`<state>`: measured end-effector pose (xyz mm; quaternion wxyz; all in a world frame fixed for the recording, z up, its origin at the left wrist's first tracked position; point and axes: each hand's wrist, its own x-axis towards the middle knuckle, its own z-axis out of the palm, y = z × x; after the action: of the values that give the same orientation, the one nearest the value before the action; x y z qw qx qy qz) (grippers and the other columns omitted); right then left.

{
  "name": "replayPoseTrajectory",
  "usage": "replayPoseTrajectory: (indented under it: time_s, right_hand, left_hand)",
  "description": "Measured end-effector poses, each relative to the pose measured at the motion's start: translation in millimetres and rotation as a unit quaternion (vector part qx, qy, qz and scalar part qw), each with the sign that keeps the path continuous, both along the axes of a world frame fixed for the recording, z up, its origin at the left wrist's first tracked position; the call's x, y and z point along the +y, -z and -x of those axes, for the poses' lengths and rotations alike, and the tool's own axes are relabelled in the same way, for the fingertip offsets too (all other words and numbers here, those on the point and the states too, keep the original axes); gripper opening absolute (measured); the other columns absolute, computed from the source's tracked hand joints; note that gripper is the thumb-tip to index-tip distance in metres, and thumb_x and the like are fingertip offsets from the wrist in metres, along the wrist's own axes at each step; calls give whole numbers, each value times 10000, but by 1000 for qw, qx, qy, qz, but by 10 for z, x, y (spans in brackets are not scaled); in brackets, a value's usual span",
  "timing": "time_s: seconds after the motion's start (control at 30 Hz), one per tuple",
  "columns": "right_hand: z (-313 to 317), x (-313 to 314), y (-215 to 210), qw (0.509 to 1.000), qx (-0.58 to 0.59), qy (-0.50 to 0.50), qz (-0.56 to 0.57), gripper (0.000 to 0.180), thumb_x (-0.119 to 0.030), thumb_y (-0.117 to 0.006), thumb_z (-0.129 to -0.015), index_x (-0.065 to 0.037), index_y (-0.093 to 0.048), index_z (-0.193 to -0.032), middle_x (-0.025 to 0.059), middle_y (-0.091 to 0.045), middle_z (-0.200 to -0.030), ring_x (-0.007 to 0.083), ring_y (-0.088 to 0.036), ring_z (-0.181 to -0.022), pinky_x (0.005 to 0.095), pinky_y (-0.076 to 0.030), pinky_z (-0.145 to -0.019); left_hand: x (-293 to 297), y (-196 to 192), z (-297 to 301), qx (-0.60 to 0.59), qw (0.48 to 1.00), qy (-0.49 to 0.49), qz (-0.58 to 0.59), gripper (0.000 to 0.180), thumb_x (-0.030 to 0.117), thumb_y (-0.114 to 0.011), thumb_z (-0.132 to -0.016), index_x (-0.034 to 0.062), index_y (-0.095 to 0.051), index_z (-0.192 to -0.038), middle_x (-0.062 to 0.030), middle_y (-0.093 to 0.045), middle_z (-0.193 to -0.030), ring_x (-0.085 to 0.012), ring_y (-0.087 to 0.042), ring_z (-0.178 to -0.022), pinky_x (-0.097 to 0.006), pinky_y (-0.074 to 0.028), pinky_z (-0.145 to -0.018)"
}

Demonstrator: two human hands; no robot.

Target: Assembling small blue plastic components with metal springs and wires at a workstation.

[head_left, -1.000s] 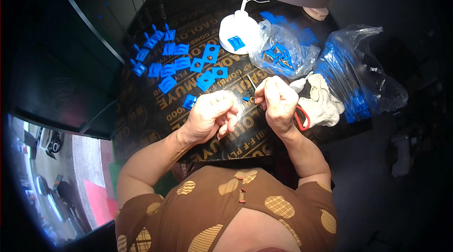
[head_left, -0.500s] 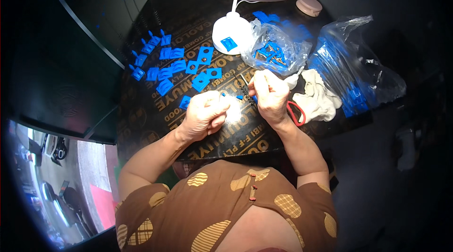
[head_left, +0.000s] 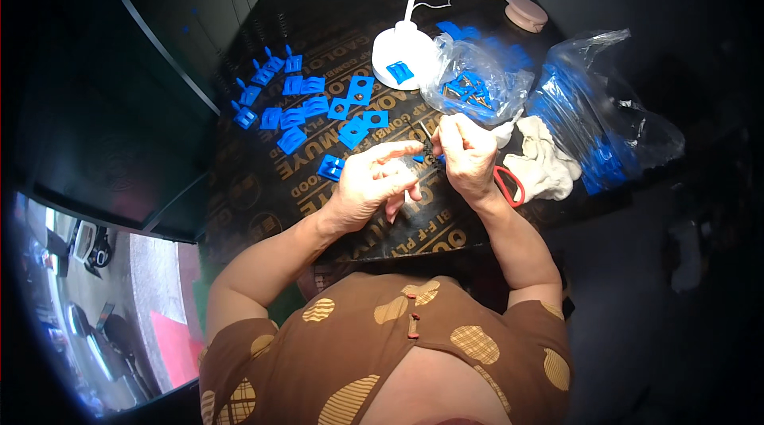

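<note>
My right hand (head_left: 468, 156) is closed in a pinch over a thin dark spring-like piece (head_left: 430, 161), and my fingers hide part of it. My left hand (head_left: 372, 188) has its fingers apart, the index fingertip reaching to that piece beside my right fingers. Whether it touches cannot be made out. Left of my left hand lies a small blue clip-like part (head_left: 331, 167). Farther up are blue square plates with round holes (head_left: 352, 134) and several ridged blue parts (head_left: 292, 141). Something small and blue shows between my hands, partly hidden.
A white lamp (head_left: 395, 47) stands at the back, a blue piece on its base. Clear bags (head_left: 509, 83) of blue parts, a white cloth glove (head_left: 543, 166) and a red scissor handle (head_left: 510, 186) lie right. Thin blue-tipped wires (head_left: 280, 11) rise at the left edge.
My left hand has moved right toward my right hand, and its curled fingers have spread. My right hand stays pinched. The whole view has shifted slightly.
</note>
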<state>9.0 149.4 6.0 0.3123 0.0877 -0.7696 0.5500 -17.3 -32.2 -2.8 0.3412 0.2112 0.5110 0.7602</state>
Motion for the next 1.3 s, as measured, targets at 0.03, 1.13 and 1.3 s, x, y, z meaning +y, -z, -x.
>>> replayPoseTrajectory:
  time_s: [0.03,1.13,1.3]
  right_hand:
    - [5,-7,7,1000,22,1,2,209,-52,-557,-909,19,-601,-717,57,-576,-559,87,-548,-479,236,-410,-455]
    - [46,11,26,949,155,-30,-271,118,76,-593,-743,-14,-561,-673,77,-483,-554,228,-469,-454,319,-375,-439]
    - [39,-3,19,944,153,-27,-292,119,79,-602,-725,-20,-555,-677,72,-481,-552,226,-463,-455,323,-370,-439]
  left_hand:
    - [-5,0,2,-1,1000,-3,-13,449,59,-614,-872,-41,-452,-1279,-147,-642,-753,-109,-492,-449,-222,-425,-416]
    - [-1045,-184,47,128,986,62,81,254,188,-420,-1007,27,-492,-825,-48,-534,-770,-86,-470,-619,-218,-409,-570]
    - [-1086,-320,283,155,985,29,66,254,216,-412,-1015,20,-505,-882,-86,-569,-815,-100,-521,-642,-213,-449,-599]
